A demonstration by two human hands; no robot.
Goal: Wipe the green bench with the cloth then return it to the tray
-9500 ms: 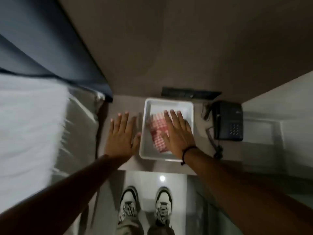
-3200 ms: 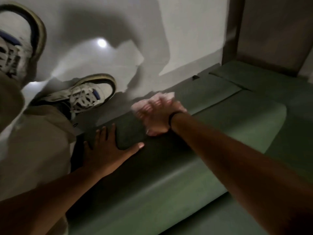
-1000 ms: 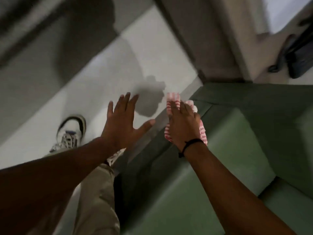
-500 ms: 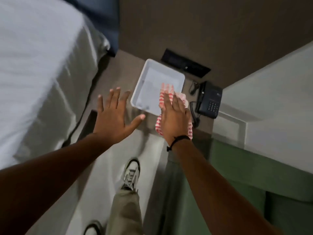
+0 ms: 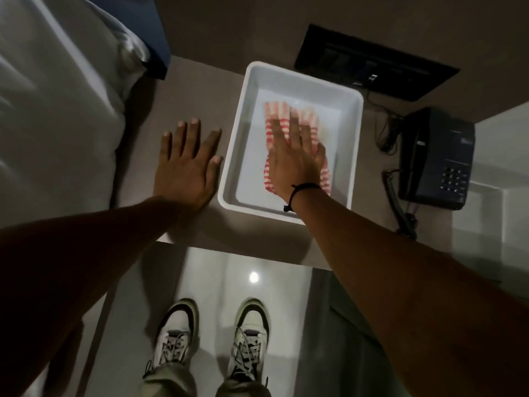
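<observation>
Bedding (image 5: 57,110) fills our left, then the nightstand top (image 5: 189,81) with the white tray (image 5: 233,156) on it. Red-striped cloth (image 5: 282,110) lies inside the tray, long axis running away from us, directly under our right hand (image 5: 294,159), which presses flat on it, fingers extended, not clenched. Left hand (image 5: 186,164) rests flat and empty just beside the tray. Lifting straight off looks like all that's left.

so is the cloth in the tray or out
In. The cloth lies on the floor of the tray, inside its rim, with the right hand flat on it.
</observation>
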